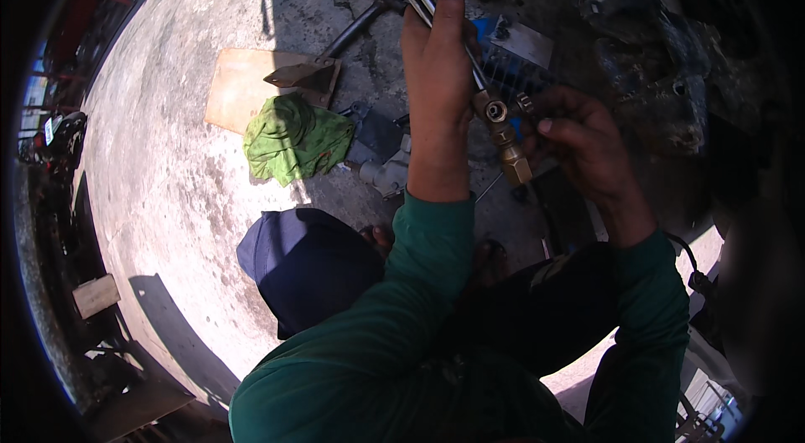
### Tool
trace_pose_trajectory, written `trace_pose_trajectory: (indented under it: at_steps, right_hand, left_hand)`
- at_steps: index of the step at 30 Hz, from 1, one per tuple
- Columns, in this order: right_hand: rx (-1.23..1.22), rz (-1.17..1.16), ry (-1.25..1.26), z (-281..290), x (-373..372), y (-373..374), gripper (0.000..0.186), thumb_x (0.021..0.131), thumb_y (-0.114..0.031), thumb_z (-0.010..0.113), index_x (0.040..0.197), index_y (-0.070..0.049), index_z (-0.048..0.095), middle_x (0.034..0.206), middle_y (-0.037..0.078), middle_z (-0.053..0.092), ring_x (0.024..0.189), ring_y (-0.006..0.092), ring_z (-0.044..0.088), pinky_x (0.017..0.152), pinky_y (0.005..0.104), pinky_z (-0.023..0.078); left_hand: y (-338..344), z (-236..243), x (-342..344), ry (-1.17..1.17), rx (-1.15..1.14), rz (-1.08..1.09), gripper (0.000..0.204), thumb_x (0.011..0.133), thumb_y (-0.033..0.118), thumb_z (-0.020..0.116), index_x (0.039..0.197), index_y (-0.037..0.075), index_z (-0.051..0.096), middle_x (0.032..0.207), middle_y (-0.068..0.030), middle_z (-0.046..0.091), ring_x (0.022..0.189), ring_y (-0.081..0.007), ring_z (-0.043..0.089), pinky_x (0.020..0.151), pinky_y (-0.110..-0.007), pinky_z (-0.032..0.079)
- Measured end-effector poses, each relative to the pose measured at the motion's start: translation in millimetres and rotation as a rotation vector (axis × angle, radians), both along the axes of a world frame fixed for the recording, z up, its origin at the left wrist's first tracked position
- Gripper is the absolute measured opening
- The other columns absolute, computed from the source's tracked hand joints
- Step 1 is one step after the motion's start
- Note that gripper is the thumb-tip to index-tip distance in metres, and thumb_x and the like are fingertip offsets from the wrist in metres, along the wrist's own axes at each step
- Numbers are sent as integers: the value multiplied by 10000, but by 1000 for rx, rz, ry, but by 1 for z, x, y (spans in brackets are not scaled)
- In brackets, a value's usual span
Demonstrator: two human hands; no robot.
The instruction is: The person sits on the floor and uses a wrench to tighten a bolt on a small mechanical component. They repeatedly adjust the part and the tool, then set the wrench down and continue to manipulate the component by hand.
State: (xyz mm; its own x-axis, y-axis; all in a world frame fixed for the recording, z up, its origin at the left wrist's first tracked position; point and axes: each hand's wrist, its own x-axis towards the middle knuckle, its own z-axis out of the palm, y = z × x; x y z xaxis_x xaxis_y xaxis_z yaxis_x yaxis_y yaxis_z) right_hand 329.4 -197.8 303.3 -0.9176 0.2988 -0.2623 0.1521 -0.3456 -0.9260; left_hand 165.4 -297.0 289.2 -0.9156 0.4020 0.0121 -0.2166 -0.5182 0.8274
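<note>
My left hand (440, 66) is wrapped round the chromed tube of a gas torch (422, 0), its thumb lying along the top. Toward my right, the torch ends in brass valve fittings (506, 135) with a round opening facing up. Beside that opening, my right hand (583, 137) pinches a small ridged brass fitting (524, 102) at its fingertips. The two brass parts look apart. Shadow hides the lower fingers of my right hand.
Left of my arm, a green cloth (293, 141) lies on the concrete floor (176, 108). Beyond it are a tan board (228, 91), a pointed metal piece (295, 76) and a hammer (352, 30). A blue crate-like grid (507, 66) and dark parts crowd the shaded right.
</note>
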Motion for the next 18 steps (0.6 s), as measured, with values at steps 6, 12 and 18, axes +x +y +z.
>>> trace_pose_trajectory:
  at_steps: [6,12,18]
  right_hand:
    - [15,1,-21,2,-1,-2,197,890,-57,592,1068,24,611,923,106,671,771,184,681,646,302,555]
    - [21,-9,-27,3,-2,-4,190,895,-60,592,1065,23,612,920,106,675,765,178,677,649,301,555]
    - [26,-8,-10,4,-2,-5,191,898,-60,590,1068,24,613,924,108,678,765,177,677,656,301,556]
  left_hand:
    - [-4,4,2,24,-5,-21,276,993,316,606,980,59,506,689,28,476,563,-51,433,500,-228,366]
    - [-4,6,4,63,11,22,285,992,328,607,958,68,495,693,27,483,569,-50,437,502,-226,365]
    - [-4,6,2,82,-4,75,359,966,380,624,991,30,548,648,-12,498,493,-80,454,444,-231,367]
